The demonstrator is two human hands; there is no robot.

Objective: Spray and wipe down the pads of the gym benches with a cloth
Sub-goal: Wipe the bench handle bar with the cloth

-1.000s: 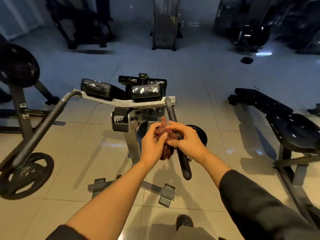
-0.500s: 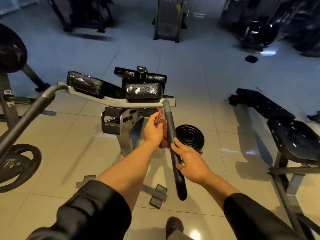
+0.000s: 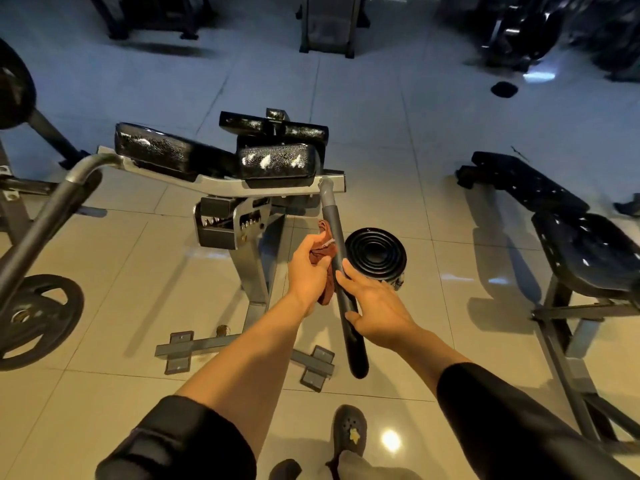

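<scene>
1. Plainly, the biggest hazard is the tiled floor (image 3: 346, 109): it looks glossy, and spray run-off could make the person's shoe (image 3: 349, 431) at 6 o'clock slip
2. Droplets bead on the bench pads (image 3: 273, 161) at 12 o'clock; left unwiped, they would dry streaky
3. At 3 o'clock a second bench (image 3: 554, 216) stands well apart, also speckled and easily missed
4. Centre, the black handle bar (image 3: 343, 289) might swing if leaned on; the right hand (image 3: 377, 306) rests on it, fingers straight
5. Just left, the left hand (image 3: 308, 268) clutches the reddish cloth (image 3: 325, 258) against the bar; its dangling end could snag
</scene>
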